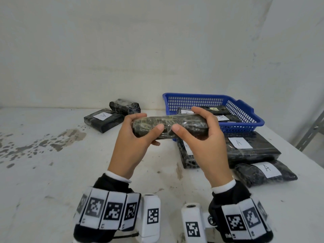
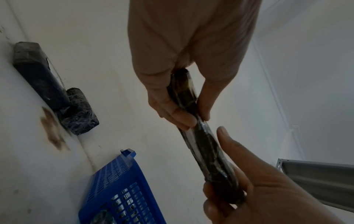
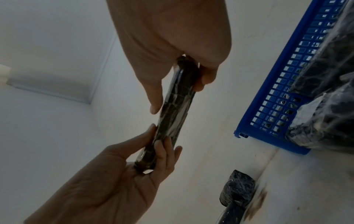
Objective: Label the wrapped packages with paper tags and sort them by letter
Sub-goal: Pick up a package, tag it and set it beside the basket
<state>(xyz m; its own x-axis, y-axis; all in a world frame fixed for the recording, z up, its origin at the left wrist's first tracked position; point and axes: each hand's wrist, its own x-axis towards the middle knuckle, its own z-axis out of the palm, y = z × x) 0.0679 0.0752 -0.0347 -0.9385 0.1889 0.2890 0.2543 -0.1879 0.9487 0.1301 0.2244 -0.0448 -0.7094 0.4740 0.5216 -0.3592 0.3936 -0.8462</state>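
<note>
I hold a long dark plastic-wrapped package (image 1: pixel 168 124) level above the white table, one hand at each end. My left hand (image 1: pixel 150 122) grips its left end, thumb on the near face. My right hand (image 1: pixel 185 118) grips the right end the same way. No paper tag shows on it. The left wrist view has the left hand (image 2: pixel 191 119) pinching the package (image 2: pixel 204 145); the right wrist view has the right hand (image 3: pixel 178 97) on the package (image 3: pixel 177 109). A package tagged A (image 1: pixel 103 120) lies at the back left beside an untagged one (image 1: pixel 125 106).
A blue basket (image 1: pixel 245 109) at the back right holds packages, two of them tagged B. In front of it lie two packages tagged A (image 1: pixel 252 148) (image 1: pixel 266 172) and one with a half-hidden tag (image 1: pixel 187 155). Dark stains (image 1: pixel 61 139) mark the table's left. A metal frame (image 1: pixel 312 130) stands at the right.
</note>
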